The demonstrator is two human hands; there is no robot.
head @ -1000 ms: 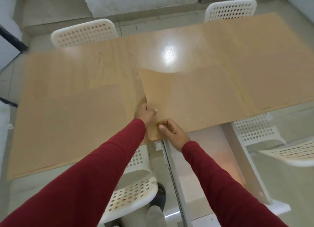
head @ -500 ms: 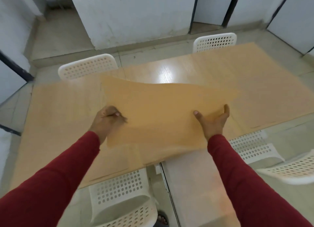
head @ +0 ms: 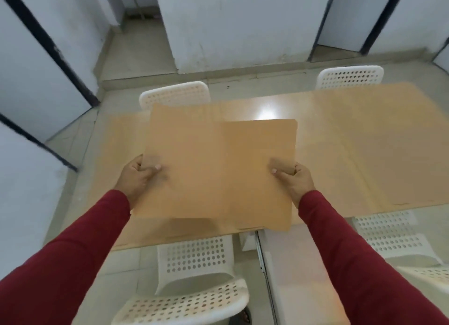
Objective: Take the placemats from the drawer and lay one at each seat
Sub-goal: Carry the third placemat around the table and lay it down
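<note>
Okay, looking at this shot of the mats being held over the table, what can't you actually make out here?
Head view, the only one:
- Whether the held placemats are two or more: they overlap.
- Fingers of the left hand and right hand under the mats: hidden.
- Mats already on the table: same tan, edges blurred.
- The drawer: not in frame.
- Far chair: seat behind the table.

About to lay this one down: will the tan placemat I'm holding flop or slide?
The placemat probably stays fairly flat: gripped only at its sides by left hand and right hand, it barely sags. It looks thin, likely light, and may slide on the glossy table.
</note>
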